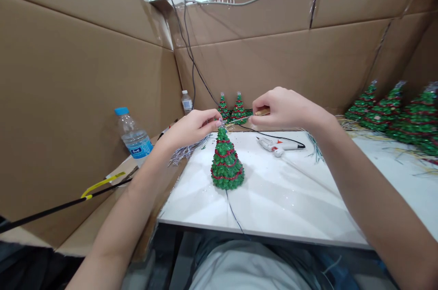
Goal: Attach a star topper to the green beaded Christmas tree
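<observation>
A small artificial Christmas tree (227, 162), green with red garland strands, stands upright on the white table (273, 208). The fingertips of my left hand (201, 123) pinch the clear topper (221, 123) at its tip. In my right hand (278, 107) is a thin metal tool with a wooden handle (263, 111), held level. Its shaft reaches left to the treetop, close to my left fingertips; whether it touches is too small to tell. A white hot glue gun (278, 145) lies to the right of the tree, with a clear glue stick behind it.
Several finished-looking trees (393, 112) stand at the right, and two more (238, 106) at the back. Silvery strands (190, 149) lie at the left edge. A water bottle (135, 137) stands beside my left forearm. Cardboard walls (273, 57) enclose the table. A dark wire (234, 212) crosses the front edge.
</observation>
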Motion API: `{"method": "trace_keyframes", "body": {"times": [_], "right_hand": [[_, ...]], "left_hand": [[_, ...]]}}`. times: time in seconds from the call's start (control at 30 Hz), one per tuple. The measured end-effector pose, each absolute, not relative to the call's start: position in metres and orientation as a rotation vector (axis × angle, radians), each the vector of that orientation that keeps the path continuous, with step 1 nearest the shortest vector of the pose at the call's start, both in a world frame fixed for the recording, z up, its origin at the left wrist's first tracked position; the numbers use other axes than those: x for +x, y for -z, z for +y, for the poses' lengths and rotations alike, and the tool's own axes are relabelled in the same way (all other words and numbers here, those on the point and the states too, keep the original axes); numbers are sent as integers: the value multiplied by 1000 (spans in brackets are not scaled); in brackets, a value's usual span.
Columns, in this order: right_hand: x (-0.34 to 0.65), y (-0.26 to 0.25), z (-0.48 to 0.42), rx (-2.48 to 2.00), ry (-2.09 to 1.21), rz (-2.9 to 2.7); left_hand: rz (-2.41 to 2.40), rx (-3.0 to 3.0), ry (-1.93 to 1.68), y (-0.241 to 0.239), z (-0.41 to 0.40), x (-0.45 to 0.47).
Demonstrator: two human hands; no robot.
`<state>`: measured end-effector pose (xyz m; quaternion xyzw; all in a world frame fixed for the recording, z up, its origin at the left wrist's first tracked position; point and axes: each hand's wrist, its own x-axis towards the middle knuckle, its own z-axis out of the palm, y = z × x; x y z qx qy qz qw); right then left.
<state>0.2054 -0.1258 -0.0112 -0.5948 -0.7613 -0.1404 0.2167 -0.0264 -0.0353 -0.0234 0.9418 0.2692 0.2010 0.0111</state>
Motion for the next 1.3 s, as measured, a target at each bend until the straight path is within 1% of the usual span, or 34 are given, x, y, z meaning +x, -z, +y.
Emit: {"method": "trace_keyframes", "body": {"times": [0.13,0.3,0.67,1.3], "right_hand": [[206,10,-126,-1715,229,-2197],[208,11,-124,-1666,68,-2283],[205,12,-120,-1742,-39,-2357],[205,15,-114,-1771,-16,-2380]], "left_hand": [[854,2934,-620,24,-35,-27],[869,2916,-599,24,-36,-26],[874,2917,-613,23,-38,-25],[881,2923,-588,22,-38,-25]]}}
